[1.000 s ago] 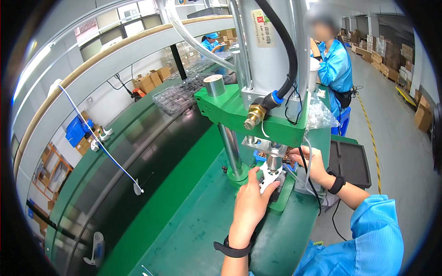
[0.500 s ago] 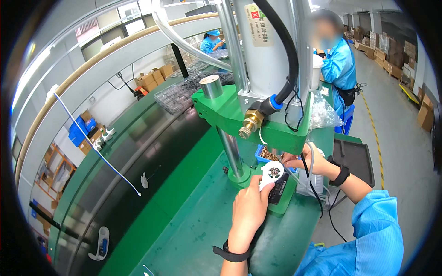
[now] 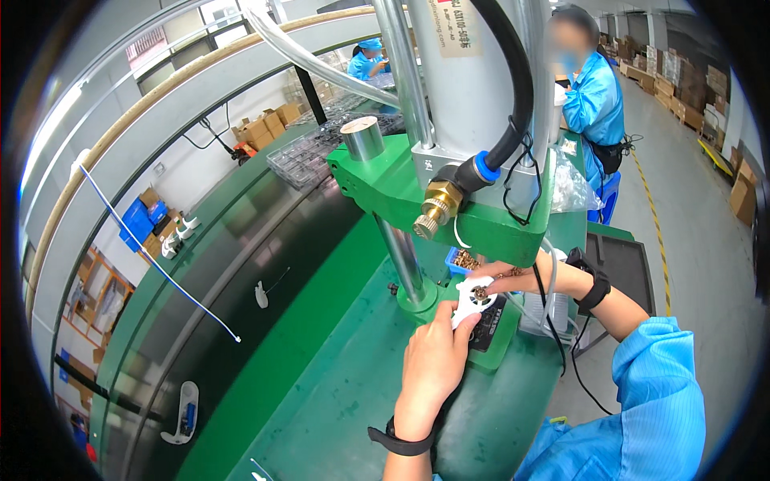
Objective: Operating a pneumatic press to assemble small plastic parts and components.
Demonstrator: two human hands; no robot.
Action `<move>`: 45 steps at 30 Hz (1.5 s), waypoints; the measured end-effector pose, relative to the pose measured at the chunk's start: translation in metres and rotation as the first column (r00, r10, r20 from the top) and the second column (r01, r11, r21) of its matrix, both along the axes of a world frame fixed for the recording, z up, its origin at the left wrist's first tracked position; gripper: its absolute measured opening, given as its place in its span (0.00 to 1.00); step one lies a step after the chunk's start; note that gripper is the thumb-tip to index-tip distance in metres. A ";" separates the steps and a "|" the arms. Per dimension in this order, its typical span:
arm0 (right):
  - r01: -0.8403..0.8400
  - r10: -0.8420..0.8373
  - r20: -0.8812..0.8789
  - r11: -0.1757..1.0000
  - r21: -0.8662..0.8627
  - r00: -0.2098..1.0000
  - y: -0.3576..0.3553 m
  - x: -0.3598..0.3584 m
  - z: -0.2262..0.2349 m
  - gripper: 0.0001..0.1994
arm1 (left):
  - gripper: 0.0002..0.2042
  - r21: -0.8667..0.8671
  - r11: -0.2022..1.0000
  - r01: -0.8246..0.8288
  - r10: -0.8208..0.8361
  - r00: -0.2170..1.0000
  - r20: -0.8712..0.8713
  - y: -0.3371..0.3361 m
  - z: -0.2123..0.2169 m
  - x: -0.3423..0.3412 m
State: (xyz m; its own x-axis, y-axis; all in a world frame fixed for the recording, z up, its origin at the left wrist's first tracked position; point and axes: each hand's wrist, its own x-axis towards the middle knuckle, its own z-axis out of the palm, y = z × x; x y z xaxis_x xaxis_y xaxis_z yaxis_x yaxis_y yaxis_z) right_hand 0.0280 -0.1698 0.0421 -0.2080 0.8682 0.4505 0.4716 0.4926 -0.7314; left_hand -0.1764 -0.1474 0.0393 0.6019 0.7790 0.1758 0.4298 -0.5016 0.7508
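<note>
My left hand [image 3: 429, 361] is closed round the narrow end of a white plastic part [image 3: 464, 309], whose round, slotted head points away from me. It holds the part above the dark plate on the green base [image 3: 499, 353] of a press. My right hand [image 3: 533, 280] reaches in from the right, its fingertips at the centre of the round head. Small brass-coloured pieces seem to show under its fingers, but what they pinch is partly hidden. Just behind the hands, a blue tray [image 3: 451, 264] contains several small brass-coloured pieces [image 3: 466, 260].
Above my hands hang the press's green head [image 3: 481, 216], a brass valve [image 3: 435, 210] and a black hose [image 3: 521, 96]. Cables drop beside my right wrist. On the left, a conveyor [image 3: 321, 317] carries white parts [image 3: 186, 413]. A co-worker [image 3: 595, 104] sits beyond the press.
My right hand has moved left from beside the blue tray onto the white part's round head. My left hand keeps its hold. The whole view has shifted slightly.
</note>
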 end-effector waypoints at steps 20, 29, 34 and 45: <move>0.509 -0.568 0.279 0.821 0.257 0.775 0.007 0.021 -0.059 0.11 | 0.16 -0.120 0.992 0.030 -0.034 0.999 -0.032 -0.006 0.001 -0.009; 0.302 -0.372 0.438 0.927 0.223 0.818 0.050 0.103 -0.139 0.09 | 0.12 -0.224 0.966 0.126 -0.115 0.992 0.059 0.001 -0.006 0.000; 0.352 -0.310 0.301 0.931 -0.096 0.902 0.049 0.129 -0.169 0.09 | 0.11 -0.270 0.957 0.106 -0.030 0.962 0.271 -0.004 -0.009 0.011; 0.504 -0.457 0.475 0.863 0.033 0.752 0.014 0.006 -0.064 0.05 | 0.11 -0.120 0.980 -0.156 0.184 0.941 0.285 0.034 0.006 -0.089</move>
